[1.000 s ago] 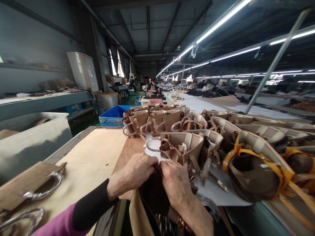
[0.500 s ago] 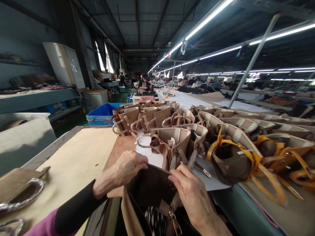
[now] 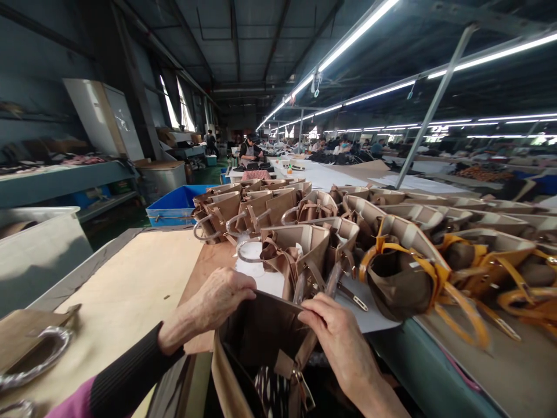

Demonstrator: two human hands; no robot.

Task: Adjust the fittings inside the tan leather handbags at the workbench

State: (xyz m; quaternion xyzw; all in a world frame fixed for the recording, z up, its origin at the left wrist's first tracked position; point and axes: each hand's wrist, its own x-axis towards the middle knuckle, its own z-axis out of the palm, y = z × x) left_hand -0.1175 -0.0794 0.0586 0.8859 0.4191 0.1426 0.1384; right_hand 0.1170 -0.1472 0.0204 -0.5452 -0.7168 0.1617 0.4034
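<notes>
A brown handbag (image 3: 270, 325) is held upright with its mouth facing me, at the near edge of the table. My left hand (image 3: 217, 299) pinches the far rim at its left corner. Farther right along the same rim, my right hand (image 3: 337, 331) grips it between thumb and fingers. Inside the bag show a dark lining, a black-and-white patterned piece (image 3: 272, 386) and a strap with a metal zip pull (image 3: 302, 389). The bag's lower part runs out of view.
Rows of brown bags (image 3: 296, 244) stand beyond my hands, and bags with yellow handles (image 3: 404, 273) are at right. A flat bag with a wrapped handle (image 3: 37, 342) lies on the left board (image 3: 130, 273). Behind are a blue bin (image 3: 174, 203) and a seated person (image 3: 250, 152).
The view has shifted slightly, so the surroundings sit a little farther left. Both hands keep their grip on the bag's rim, with little other movement.
</notes>
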